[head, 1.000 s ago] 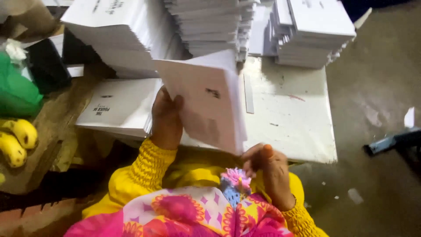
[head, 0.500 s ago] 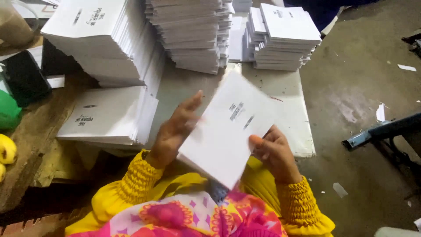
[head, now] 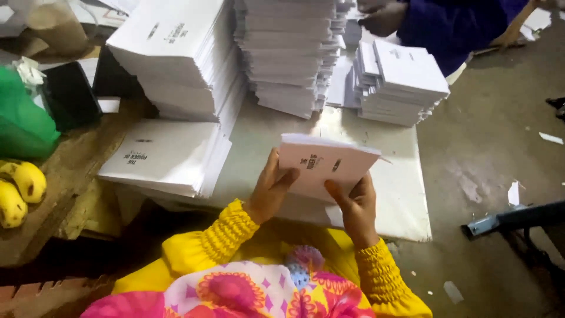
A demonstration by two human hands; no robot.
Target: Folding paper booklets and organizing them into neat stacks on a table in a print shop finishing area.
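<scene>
White flat surface under both hands: left hand and right hand pinch a folded white printed paper booklet by its lower corners, above the surface; tall white booklet stacks behind, yellow bananas far left.

Yellow sleeves on both arms, fabric gathered into tight elastic ribbing at cuffs. Left cuff bunched in ridged bands just behind left hand; right cuff ribbed likewise behind right hand. Sleeves puff wider away from cuffs. Hands bare, no rings or watch visible. Between sleeves, patterned garment: pink ground, round flower-like motifs in orange, white, purple, small blue patch near its top edge.
</scene>
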